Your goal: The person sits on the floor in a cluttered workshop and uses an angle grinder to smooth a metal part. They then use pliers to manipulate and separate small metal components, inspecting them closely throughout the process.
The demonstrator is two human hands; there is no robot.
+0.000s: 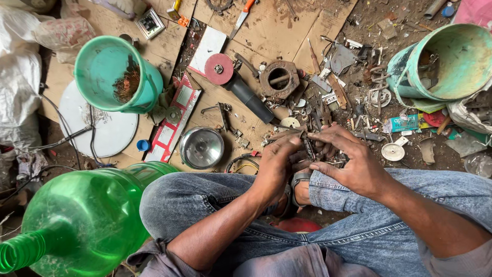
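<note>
Both my hands meet above my crossed legs in blue jeans [359,225]. My left hand [275,166] and my right hand [346,159] pinch a small dark metal part [309,147] between their fingertips. The part is thin and partly hidden by my fingers. Just beyond my hands lies a heap of small scrap metal pieces [328,107] on the ground. An angle grinder [241,87] with a red disc lies on cardboard ahead of my left hand.
A large green plastic bottle [82,215] lies at my left knee. A teal bucket [115,72] stands far left, another teal bucket [446,64] lies tipped at far right. A round chrome lamp reflector [201,147], a white disc [102,125], pliers [223,113] and cardboard sheets [271,31] cover the ground.
</note>
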